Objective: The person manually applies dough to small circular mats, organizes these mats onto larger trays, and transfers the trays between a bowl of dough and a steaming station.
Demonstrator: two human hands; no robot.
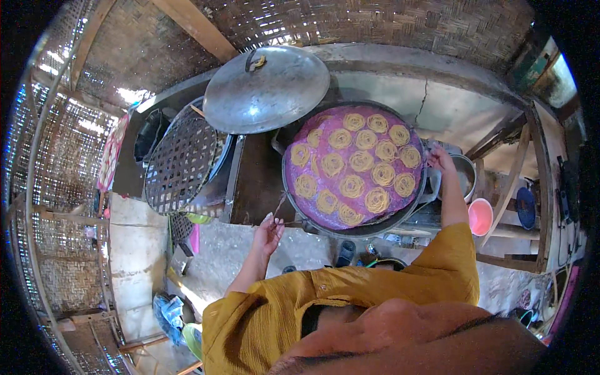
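A big round pan (292, 215) holds a pink cloth-like liner (320, 150), on which lie several pale yellow coils of noodles (361, 161). At the pan's near left edge, my left hand (270, 232) is closed on a thin brown cord (280, 205) that runs toward the rim. My right hand (442, 158) is at the right edge of the pan, fingers bent together; what they grip, if anything, is too small to make out. A grey pan handle (432, 187) sticks out below that hand.
A domed metal lid (267, 90) rests behind and left of the pan. Further left lies a dark woven lattice tray (181, 162) over a basin. To the right are a metal pot (466, 175) and a pink bucket (480, 217). Woven walls (375, 25) enclose the space.
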